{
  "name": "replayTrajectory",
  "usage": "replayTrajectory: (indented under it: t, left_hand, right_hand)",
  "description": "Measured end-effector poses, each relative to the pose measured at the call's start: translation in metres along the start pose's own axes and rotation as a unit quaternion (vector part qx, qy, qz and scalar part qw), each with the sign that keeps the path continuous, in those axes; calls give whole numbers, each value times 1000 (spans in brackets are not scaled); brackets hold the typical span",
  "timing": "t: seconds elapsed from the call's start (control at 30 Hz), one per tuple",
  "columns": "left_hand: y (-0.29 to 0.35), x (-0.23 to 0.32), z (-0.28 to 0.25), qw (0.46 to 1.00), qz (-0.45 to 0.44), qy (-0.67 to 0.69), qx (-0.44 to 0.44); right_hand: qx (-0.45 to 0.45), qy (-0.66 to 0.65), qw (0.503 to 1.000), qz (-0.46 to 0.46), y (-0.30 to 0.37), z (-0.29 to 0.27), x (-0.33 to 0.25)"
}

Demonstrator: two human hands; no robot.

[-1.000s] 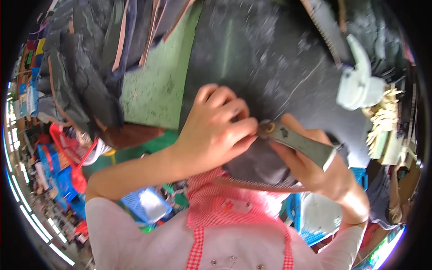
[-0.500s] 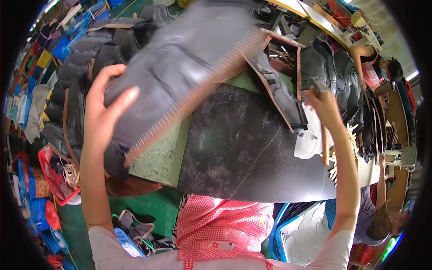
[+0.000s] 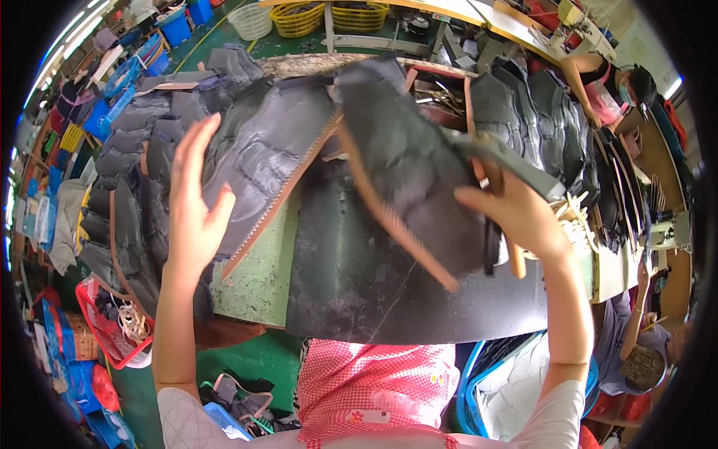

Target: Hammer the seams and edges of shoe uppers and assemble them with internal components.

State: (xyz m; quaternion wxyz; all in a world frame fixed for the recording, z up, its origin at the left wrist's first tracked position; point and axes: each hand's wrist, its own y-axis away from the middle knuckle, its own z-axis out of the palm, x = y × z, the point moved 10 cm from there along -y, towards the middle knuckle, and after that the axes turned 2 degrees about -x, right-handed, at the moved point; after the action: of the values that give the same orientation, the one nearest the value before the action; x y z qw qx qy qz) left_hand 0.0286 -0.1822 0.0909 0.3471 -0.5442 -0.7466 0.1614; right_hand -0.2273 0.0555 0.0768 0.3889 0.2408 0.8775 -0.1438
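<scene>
My left hand (image 3: 196,213) is open, fingers stretched and thumb apart, beside a dark grey leather boot upper (image 3: 273,142) with a toothed brown edge. That upper lies at the left of the work surface, over a pale green board (image 3: 258,262). My right hand (image 3: 520,213) is closed round what looks like a hammer (image 3: 531,168), with a long grey head and a wooden handle end showing below the hand. A second dark upper (image 3: 415,165), blurred by motion, slants across the middle. Its right side meets my right thumb; whether I grip it too is hard to tell.
A dark slab (image 3: 336,299) covers the near middle. Stacked uppers stand at left (image 3: 134,179) and right (image 3: 553,112). An open box (image 3: 441,97) of tools is at the back. A red basket (image 3: 112,322) stands lower left, a blue-rimmed tub (image 3: 467,382) lower right. Other people work at right.
The upper my left hand held up has come down at the left, and that hand has let go. My right hand has moved nearer with the hammer; the second upper has swung toward me.
</scene>
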Motion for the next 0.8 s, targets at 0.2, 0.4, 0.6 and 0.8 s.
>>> replayTrajectory:
  t: [0.2,0.4,0.6,0.8]
  left_hand:
    - [10,160,75,928,95,200,-299]
    - [104,149,157,873,-5,226,-431]
    - [104,152,158,894,28,91,-438]
    - [90,181,198,892,85,217,-388]
  right_hand:
    - [-275,-67,958,41,89,47,-13]
    - [-85,38,994,56,126,36,50]
    - [-165,6,979,120,158,49,49]
    - [-192,-46,967,158,177,79,57]
